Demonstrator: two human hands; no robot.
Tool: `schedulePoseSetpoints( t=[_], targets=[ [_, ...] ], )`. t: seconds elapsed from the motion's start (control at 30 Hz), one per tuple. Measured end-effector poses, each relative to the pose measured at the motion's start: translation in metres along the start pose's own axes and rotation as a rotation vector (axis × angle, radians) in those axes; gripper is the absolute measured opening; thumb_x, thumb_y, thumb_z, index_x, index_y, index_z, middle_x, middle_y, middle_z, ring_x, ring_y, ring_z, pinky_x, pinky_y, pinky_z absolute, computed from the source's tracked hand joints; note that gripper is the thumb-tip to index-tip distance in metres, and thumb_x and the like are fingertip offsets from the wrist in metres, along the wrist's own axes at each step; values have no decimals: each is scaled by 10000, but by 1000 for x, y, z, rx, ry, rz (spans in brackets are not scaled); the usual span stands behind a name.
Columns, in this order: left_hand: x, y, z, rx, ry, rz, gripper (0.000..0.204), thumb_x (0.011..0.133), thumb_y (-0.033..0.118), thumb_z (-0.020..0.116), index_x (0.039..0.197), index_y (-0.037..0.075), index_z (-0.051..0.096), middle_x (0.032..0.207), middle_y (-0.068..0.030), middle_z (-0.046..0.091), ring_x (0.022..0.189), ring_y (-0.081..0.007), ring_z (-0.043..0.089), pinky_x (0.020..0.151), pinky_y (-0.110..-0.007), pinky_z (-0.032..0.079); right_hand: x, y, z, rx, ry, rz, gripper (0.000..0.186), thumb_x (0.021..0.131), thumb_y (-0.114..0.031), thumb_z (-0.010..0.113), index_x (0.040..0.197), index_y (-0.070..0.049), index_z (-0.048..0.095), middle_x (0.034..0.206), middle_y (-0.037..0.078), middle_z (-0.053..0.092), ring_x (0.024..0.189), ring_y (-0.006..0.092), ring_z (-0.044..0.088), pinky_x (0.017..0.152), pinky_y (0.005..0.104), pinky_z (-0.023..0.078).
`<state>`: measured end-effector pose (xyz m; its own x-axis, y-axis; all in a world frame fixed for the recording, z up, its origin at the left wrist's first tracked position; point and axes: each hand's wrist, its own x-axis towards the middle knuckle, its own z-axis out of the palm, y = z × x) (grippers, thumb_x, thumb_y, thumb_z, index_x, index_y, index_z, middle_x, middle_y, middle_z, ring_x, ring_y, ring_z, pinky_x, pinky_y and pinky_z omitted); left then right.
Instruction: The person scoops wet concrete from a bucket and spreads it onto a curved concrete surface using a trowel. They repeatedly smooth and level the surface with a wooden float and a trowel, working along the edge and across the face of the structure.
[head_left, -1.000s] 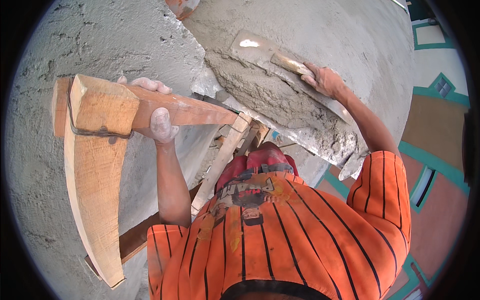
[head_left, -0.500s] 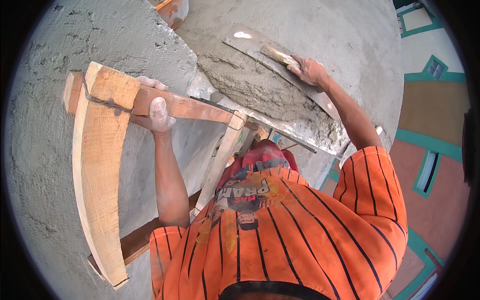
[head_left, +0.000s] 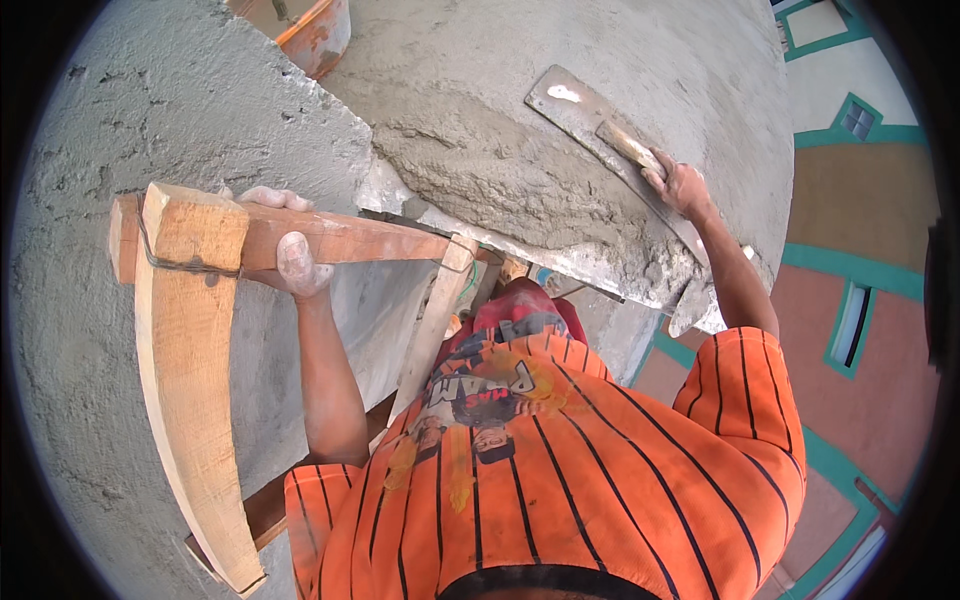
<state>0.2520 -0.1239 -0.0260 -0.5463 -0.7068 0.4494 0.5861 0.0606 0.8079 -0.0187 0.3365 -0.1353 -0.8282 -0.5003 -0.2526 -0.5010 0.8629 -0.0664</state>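
Note:
My right hand (head_left: pixel 682 187) is closed round the wooden handle of a long flat plastering trowel (head_left: pixel 570 98). The blade lies against the grey mortar surface, reaching from the upper middle down toward my forearm. Just left of it, rough wet mortar (head_left: pixel 480 185) forms a thick ragged band along the slab's edge. On the left, my dust-covered left hand (head_left: pixel 297 262) is wrapped round a horizontal wooden beam (head_left: pixel 370 240), thumb on the near side and fingers over the far side. Wire ties this beam to a broad upright plank (head_left: pixel 190 390) beside the hand.
An orange, mortar-stained tub (head_left: pixel 315 40) stands at the top left of the slab. A rough grey wall (head_left: pixel 90 300) fills the left side. A thinner wooden post (head_left: pixel 435 320) joins the beam near my body. Painted buildings with green trim (head_left: pixel 850 265) lie beyond the slab's right edge.
The trowel and my right hand have moved right and slightly down in the picture. My left hand keeps its grip on the beam, while the whole view has shifted a little.

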Motion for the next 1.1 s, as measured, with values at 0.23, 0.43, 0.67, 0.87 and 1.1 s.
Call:
schedulePoseSetpoints(
  t=[0.23, 0.43, 0.67, 0.87, 1.1],
  targets=[
    [10, -2, 8, 109, -6, 49, 795, 683, 250, 715, 1335, 101, 285, 994, -66, 529, 810, -160, 592, 750, -326, 572, 77, -162, -9, 121, -79, -281, 606, 938, -532, 426, 1385, -123, 415, 988, 226, 660, 875, 389, 645, 788, 477, 519],
    [6, 14, 16, 288, -11, 27, 808, 688, 315, 683, 1335, 44, 282, 988, -83, 482, 812, -170, 562, 695, -315, 551, 51, -119, -16, 180, 32, -327, 625, 927, -542, 439, 1376, -107, 418, 979, 232, 659, 899, 396, 642, 777, 485, 515],
    [0, -1, 12, 132, 29, 70, 796, 676, 265, 672, 1347, 85, 283, 1013, -69, 483, 820, -160, 561, 735, -316, 558, 78, -148, -9, 173, -90, -273, 594, 936, -512, 446, 1353, -89, 430, 922, 245, 662, 851, 402, 649, 754, 490, 514],
    [10, 10, 12, 350, -57, 39, 822, 687, 300, 695, 1351, 69, 270, 1004, -76, 480, 817, -160, 558, 717, -333, 552, 115, -213, -12, 176, -56, -380, 588, 947, -516, 414, 1325, -67, 445, 935, 255, 650, 895, 414, 636, 769, 499, 508],
    [0, 7, 13, 63, 41, -16, 863, 650, 284, 732, 1363, 128, 271, 1025, -53, 495, 848, -156, 582, 768, -324, 567, 69, -143, -3, 183, -30, -394, 573, 950, -481, 437, 1339, -62, 414, 924, 255, 649, 873, 412, 636, 771, 507, 499]
  ],
)
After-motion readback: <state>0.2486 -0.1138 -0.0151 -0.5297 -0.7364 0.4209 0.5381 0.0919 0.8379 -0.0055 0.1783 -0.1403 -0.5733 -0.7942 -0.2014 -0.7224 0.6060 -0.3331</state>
